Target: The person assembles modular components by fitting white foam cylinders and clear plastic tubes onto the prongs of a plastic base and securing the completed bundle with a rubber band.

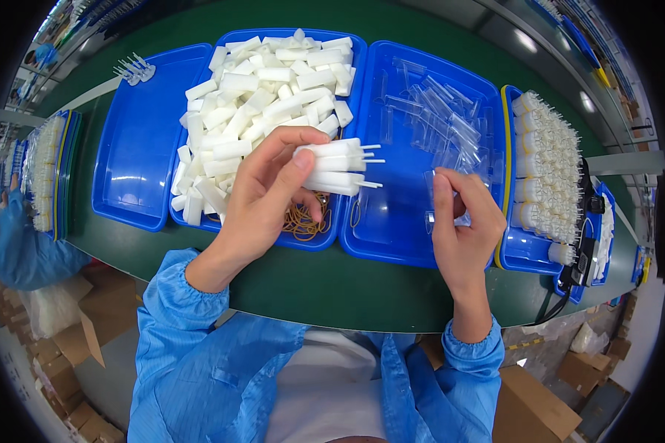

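My left hand (267, 193) is closed round a small bundle of white foam pieces (334, 164), lying sideways with thin white sticks pointing right. Over the right-hand blue tray (380, 244), my right hand (465, 218) is pinched on a clear plastic piece (429, 184); the fingers hide most of it. Farther back in that tray lie several loose clear plastic tubes (451, 111). Behind my left hand, a heap of white foam blocks (273, 81) fills the middle blue tray (362, 55). Tan rubber bands (303, 221) lie at its near right corner, partly under my hand.
A shallow blue tray (137, 170) at the left bears a few white stick-ended pieces (134, 69) at its far edge. Stacked white bundles (539, 162) fill a tray at the right, beside a black device (587, 251). Another person's blue sleeve (29, 244) shows at far left.
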`<state>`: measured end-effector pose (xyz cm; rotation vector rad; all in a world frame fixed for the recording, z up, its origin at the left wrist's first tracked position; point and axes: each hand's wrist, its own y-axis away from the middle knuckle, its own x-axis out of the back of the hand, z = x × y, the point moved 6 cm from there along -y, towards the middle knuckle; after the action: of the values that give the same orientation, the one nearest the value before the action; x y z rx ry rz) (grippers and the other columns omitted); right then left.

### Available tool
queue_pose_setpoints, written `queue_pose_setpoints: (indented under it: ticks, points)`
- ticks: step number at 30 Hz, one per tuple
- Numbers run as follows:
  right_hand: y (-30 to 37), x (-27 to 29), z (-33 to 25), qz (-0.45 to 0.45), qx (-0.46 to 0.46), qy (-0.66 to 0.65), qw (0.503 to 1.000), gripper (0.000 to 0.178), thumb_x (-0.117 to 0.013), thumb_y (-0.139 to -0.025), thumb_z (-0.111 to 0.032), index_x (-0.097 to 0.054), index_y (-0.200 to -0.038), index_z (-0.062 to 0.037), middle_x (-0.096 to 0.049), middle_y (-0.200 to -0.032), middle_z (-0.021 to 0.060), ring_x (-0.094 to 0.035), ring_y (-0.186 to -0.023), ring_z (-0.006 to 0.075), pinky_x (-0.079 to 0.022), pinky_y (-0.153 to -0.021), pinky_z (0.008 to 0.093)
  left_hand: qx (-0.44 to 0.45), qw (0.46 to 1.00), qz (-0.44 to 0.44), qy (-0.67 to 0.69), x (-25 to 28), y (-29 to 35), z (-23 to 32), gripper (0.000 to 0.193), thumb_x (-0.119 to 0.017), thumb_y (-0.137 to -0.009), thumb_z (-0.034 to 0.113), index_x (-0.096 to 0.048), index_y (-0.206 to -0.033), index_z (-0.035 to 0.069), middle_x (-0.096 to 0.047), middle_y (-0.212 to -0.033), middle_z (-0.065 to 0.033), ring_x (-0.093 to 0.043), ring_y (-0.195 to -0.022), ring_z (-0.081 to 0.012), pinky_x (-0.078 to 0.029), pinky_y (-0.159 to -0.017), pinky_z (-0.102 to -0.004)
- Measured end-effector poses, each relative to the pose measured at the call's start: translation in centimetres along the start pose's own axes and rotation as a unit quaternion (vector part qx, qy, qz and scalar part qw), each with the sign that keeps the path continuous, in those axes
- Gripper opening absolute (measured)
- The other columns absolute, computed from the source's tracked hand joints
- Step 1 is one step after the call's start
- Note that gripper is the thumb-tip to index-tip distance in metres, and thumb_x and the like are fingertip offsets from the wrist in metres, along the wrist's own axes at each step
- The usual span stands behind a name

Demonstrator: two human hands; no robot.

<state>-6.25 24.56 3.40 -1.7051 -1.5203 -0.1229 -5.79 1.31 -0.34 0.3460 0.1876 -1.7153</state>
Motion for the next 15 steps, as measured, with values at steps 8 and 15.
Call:
queue_pose_setpoints:
  ticks: [8, 15]
  points:
    - [-2.3, -3.7, -1.3, -0.094, 0.128, 0.178, 0.971, 0.010, -0.075, -0.082, -0.009, -0.071, -0.087, -0.0017, -0.062, -0.084, 0.0111, -0.057, -0.084, 0.0282, -0.044, -0.076, 0.0389, -0.018, 0.999, 0.017, 0.030, 0.4, -0.1, 0.4, 0.031, -0.053, -0.105, 0.028, -0.060, -0.125, 0.005, -0.064, -0.114, -0.0113, -0.065, -0.089, -0.0171, -0.055, -0.063, -0.0273]
    - [-4.1, -8.6, 0.2, -0.170, 0.098, 0.323, 0.926, 0.019, -0.071, -0.085, -0.018, -0.071, -0.084, 0.0003, -0.064, -0.090, 0.0138, -0.058, -0.095, 0.0302, -0.043, -0.085, 0.0408, -0.076, 0.997, 0.015, -0.004, -0.1, 0.0, 0.9, 0.030, -0.057, -0.103, 0.025, -0.060, -0.122, 0.001, -0.065, -0.111, -0.0118, -0.065, -0.091, -0.0163, -0.057, -0.064, -0.0282]
